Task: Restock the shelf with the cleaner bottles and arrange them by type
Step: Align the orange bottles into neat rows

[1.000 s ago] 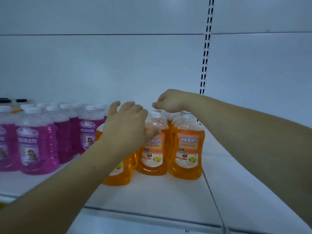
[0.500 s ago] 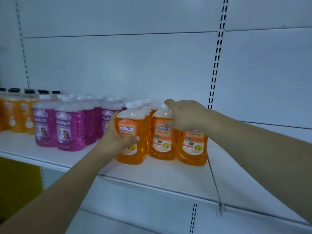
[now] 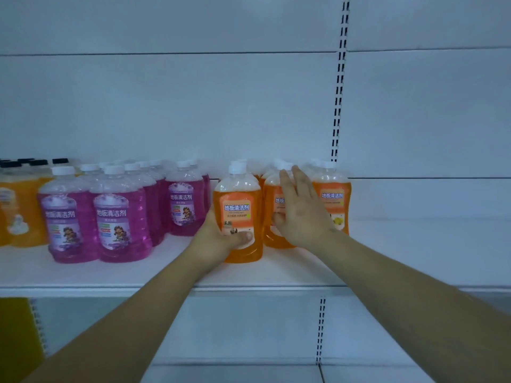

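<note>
On shelf (image 3: 276,275), L hand (image 3: 218,240) grips orange-liquid bottle (image 3: 239,194).

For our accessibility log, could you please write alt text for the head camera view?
A person's left hand grips an orange cleaner bottle on a white shelf, while the open right hand lies flat against the neighbouring orange bottle. Purple cleaner bottles stand grouped to the left, with yellow black-capped bottles beyond them.

Slotted upright (image 3: 338,78) up-right of grip; white back panel (image 3: 166,106) above; yellow panel (image 3: 16,335) low, far left, w/ holed strip (image 3: 38,327) beside.
</note>
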